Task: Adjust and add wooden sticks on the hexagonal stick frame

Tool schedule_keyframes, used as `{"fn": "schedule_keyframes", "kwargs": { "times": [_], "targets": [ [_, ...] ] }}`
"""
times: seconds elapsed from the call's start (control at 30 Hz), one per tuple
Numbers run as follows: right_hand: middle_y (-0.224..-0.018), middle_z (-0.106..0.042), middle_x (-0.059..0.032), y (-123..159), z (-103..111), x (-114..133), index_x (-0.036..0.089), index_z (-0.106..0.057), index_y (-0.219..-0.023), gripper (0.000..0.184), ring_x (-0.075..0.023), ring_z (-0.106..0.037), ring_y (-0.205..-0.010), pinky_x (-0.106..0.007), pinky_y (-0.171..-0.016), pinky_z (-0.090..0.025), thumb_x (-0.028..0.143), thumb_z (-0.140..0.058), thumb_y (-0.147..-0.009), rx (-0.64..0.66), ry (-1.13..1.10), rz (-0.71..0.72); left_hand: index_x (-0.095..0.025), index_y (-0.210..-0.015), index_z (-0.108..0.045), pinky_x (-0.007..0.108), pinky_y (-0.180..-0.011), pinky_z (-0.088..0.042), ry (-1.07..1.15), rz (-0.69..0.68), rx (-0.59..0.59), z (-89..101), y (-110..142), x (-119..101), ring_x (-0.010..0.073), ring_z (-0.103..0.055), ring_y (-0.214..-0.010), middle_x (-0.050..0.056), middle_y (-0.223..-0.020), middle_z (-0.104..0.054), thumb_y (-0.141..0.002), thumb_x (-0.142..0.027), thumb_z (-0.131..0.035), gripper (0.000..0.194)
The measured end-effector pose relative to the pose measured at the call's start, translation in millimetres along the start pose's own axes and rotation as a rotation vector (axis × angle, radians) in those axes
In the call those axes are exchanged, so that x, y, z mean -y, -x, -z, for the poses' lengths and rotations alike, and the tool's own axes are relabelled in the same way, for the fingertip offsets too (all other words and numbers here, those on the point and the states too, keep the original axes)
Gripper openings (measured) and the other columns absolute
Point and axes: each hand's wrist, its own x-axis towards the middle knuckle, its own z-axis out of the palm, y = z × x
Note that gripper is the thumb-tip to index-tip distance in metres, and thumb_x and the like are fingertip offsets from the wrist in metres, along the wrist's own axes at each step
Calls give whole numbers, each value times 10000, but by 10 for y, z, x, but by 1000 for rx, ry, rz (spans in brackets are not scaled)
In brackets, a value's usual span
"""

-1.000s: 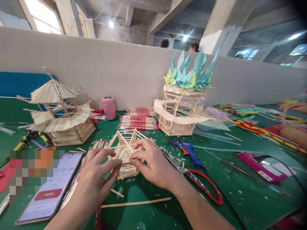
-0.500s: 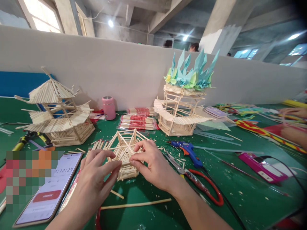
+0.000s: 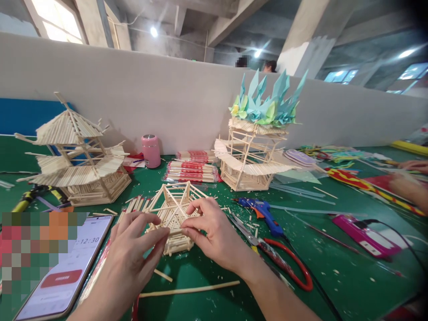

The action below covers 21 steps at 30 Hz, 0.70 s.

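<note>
Stick frame [image 3: 177, 209] sits on the green bench [image 3: 321, 236] between the left hand [image 3: 132, 245] and right hand [image 3: 212, 232], each with thumb and finger closed on a short stick [image 3: 175, 232] at its near edge. Right of them lie a glue gun [image 3: 267, 214] and scissors [image 3: 272, 255]; left, a phone [image 3: 72, 267]. Beyond stand two stick houses [image 3: 249, 167]. Pale, slanting bars top the frame, partly hidden by fingers. Past it, clear packs [image 3: 192, 171] hold sticks, near a pink flask [image 3: 151, 152].
</note>
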Motion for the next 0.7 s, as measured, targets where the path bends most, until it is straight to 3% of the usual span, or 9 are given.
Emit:
{"fn": "schedule_keyframes", "kwargs": {
  "times": [0.17, 0.33, 0.5, 0.7],
  "targets": [
    [-1038, -541, -60, 30, 13, -2, 190, -681, -921, 131, -196, -470, -978, -362, -887, -381, 177, -595, -823, 0, -40, -16, -275, -870, -649, 377, -704, -397, 22, 21, -21, 4, -13, -45, 228, -494, -871, 41, -914, -606, -847, -260, -489, 163],
    [-1104, -524, -65, 75, 73, 8, 199, -643, -1027, 301, -213, -450, -1028, -368, -907, -397, 157, -678, -731, 38, -62, -69, -255, -842, -645, 386, -715, -390, 48, 82, -22, 4, -24, -84, 231, -485, -875, 50, -923, -604, -852, -298, -472, 178],
    [-1099, -525, -77, 69, 59, -10, 174, -661, -989, 263, -215, -452, -1017, -365, -904, -395, 160, -687, -727, 19, -60, -86, -271, -970, -605, 376, -732, -412, 35, 22, -16, -10, 10, 33, 241, -496, -921, 38, -954, -595, -817, -300, -547, 166],
    [-1083, -534, -63, 35, 15, -62, 212, -685, -911, 189, -222, -461, -1013, -380, -879, -410, 149, -680, -733, 14, -52, -78, -271, -1235, -456, 385, -799, -425, -61, -36, -16, -12, 137, 210, 260, -494, -1015, 75, -1133, -521, -806, -320, -569, 446]
  ]
}}
